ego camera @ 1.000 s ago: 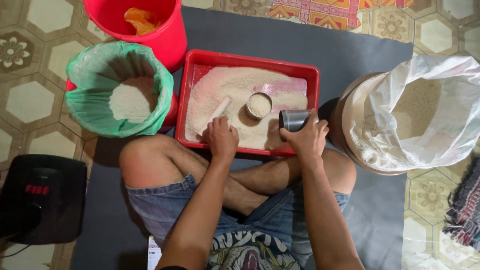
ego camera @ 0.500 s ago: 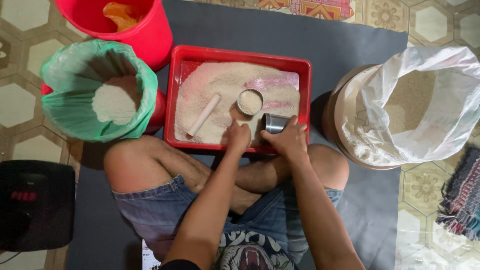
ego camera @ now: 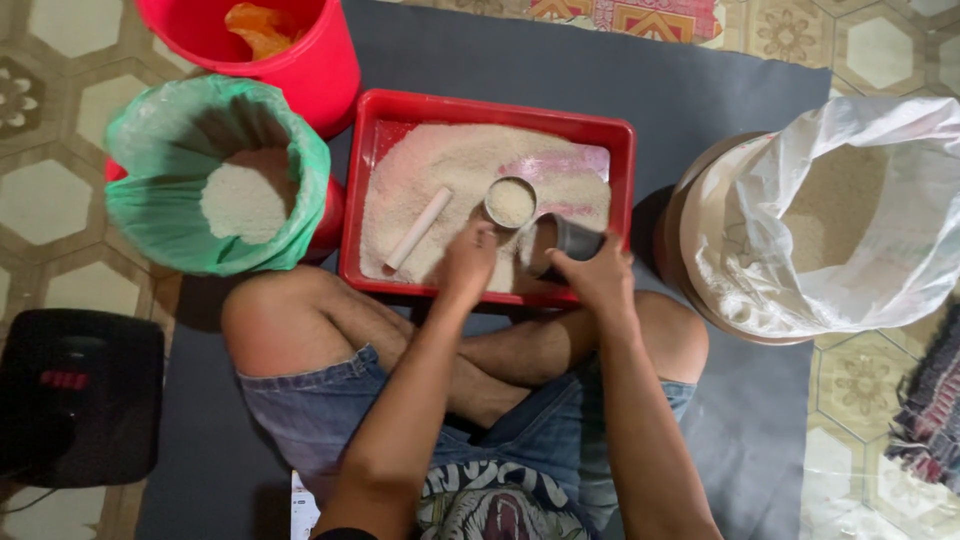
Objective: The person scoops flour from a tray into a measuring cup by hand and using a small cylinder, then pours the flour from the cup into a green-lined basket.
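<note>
Landmark: the red tray (ego camera: 486, 108) of white grain lies on the grey mat just ahead of your crossed legs.
Your left hand (ego camera: 467, 262): down in the grain at the tray's near edge, just below a small round tin (ego camera: 510, 201) filled with grain.
Your right hand (ego camera: 597, 274): its grip is closed round a dark metal cup (ego camera: 577, 240), tipped over the tray's near right corner.
White stick (ego camera: 418, 228): lying slantwise on the grain, in the tray's left half.
Left of the tray: a green-lined bucket (ego camera: 160, 215) holding grain, touching the tray's side.
Right of the tray: a tub lined with a white sack (ego camera: 880, 270).
Beyond the tray's far left corner: a red bucket (ego camera: 300, 70).
</note>
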